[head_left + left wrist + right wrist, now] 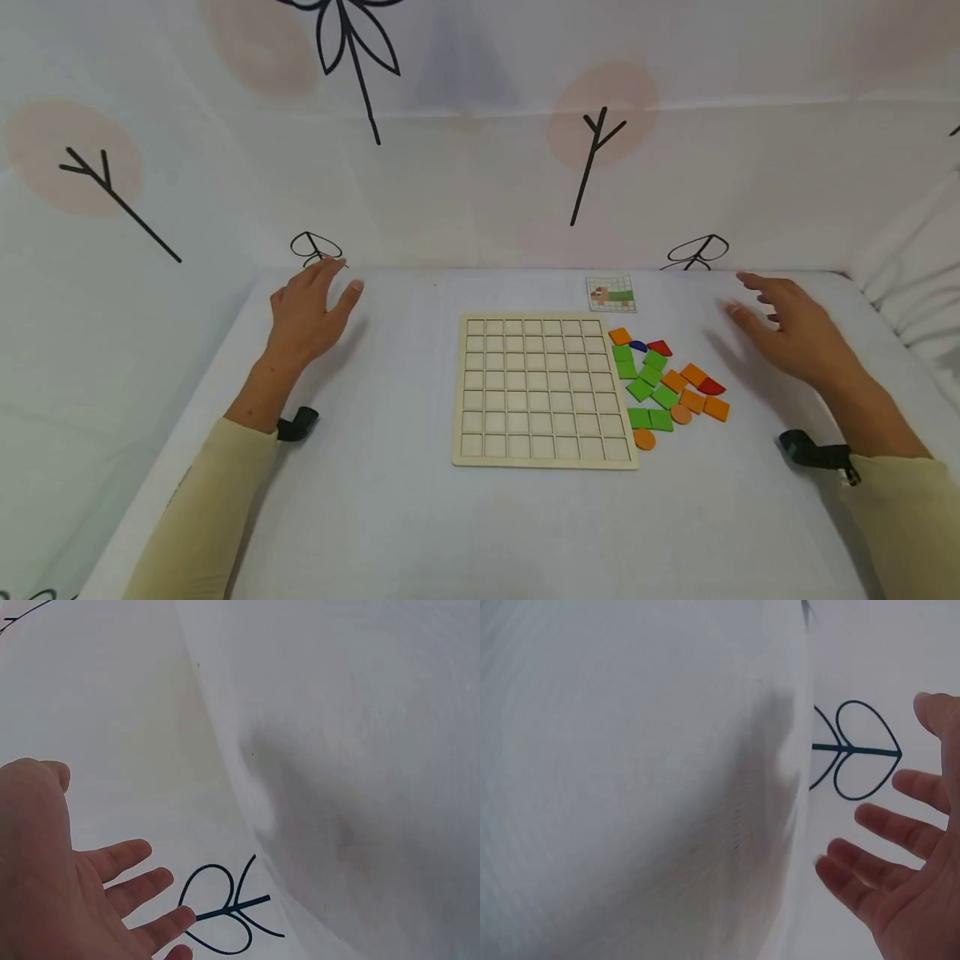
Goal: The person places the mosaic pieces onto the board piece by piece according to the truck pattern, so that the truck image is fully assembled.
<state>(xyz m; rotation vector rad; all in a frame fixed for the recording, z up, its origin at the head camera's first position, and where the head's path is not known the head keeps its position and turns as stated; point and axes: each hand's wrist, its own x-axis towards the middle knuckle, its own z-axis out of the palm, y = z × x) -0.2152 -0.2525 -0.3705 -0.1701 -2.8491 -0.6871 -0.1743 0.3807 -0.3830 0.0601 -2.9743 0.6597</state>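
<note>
No words, numbers, labels or brands can be read. The card (597, 306) carries a small gridded picture (619, 296) (any print there would be too small to make out), and the backdrop (487, 183) bears black drawings (588, 164) of leaves and twigs.

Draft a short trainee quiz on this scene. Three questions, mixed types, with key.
1. Multiple choice: which colour shows on just one of the loose pieces beside the grid board?
A) green
B) blue
C) orange

2. True or false: the left hand and the right hand both hold nothing.

3. Fill in: seen from the person, the picture card lies past the grid board's ____ edge.

Key:
1. B, the single blue piece.
2. True.
3. far
</note>
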